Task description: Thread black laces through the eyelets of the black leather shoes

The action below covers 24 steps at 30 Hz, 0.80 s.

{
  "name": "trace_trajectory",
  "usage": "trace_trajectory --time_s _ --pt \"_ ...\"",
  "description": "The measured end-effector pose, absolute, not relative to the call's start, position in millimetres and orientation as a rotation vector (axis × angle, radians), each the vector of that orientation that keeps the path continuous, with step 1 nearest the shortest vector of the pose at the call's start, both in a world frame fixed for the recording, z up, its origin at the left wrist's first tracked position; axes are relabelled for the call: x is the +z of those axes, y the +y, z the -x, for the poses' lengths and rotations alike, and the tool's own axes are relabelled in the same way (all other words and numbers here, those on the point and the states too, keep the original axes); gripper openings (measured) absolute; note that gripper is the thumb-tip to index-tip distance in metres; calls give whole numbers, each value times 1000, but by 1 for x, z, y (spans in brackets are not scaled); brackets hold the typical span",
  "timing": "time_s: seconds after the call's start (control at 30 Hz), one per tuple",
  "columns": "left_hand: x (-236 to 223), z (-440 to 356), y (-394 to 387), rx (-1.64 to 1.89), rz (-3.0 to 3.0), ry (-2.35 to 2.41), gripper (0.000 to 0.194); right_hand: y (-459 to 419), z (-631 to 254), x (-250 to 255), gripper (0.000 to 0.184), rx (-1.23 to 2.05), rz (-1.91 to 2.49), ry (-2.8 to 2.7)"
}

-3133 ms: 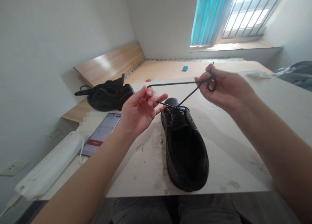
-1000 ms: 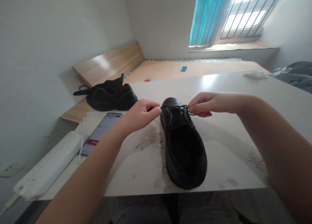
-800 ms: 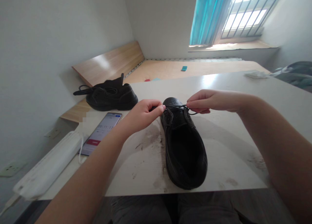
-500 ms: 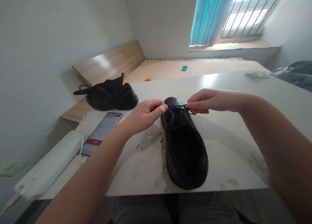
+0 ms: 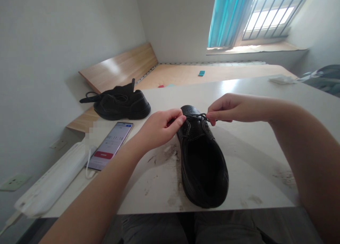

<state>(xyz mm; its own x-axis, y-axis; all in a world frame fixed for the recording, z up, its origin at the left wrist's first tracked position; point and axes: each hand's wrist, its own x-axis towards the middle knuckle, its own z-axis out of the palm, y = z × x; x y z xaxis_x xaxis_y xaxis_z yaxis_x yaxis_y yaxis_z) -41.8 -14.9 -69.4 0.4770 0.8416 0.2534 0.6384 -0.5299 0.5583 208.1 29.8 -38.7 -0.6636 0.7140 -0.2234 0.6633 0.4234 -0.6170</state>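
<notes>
A black leather shoe (image 5: 187,166) stands on the white table, its toe pointing away from me and its heel near the front edge. Black shoelace (image 5: 195,115) stretches across its upper between my two hands. At the shoe's left side, my left hand (image 5: 164,126) pinches the lace between thumb and fingers. My right hand (image 5: 225,108), closed in a pinch on the other side, holds lace too, just above the table. The fingers hide both lace ends.
A second black shoe (image 5: 122,106) lies at the back left, laces loose. Nearer stand a phone (image 5: 111,145) showing a timer and a white power strip (image 5: 53,180) with a cable. Dirt smudges mark the table (image 5: 154,176). A wooden bed board (image 5: 228,72) lies beyond.
My right hand has drawn slightly to the right with the lace. The left hand and shoe appear shifted a little to the right in view.
</notes>
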Motion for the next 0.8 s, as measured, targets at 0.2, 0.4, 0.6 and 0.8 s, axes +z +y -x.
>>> trace_trajectory --time_s 0.2,0.4,0.6,0.8 --pt "-67 42 -18 683 -2487 1261 33 25 -202 -37 40 1100 1222 -2552" --pt "-67 43 -15 618 -2405 1254 27 23 -199 -35 38 1118 1224 -2546" --pt "-67 43 -14 595 -2500 1280 29 24 -198 -35 39 1140 1209 -2533" --pt "-65 46 -15 591 -2546 1298 25 23 -196 -36 36 1128 1228 -2504"
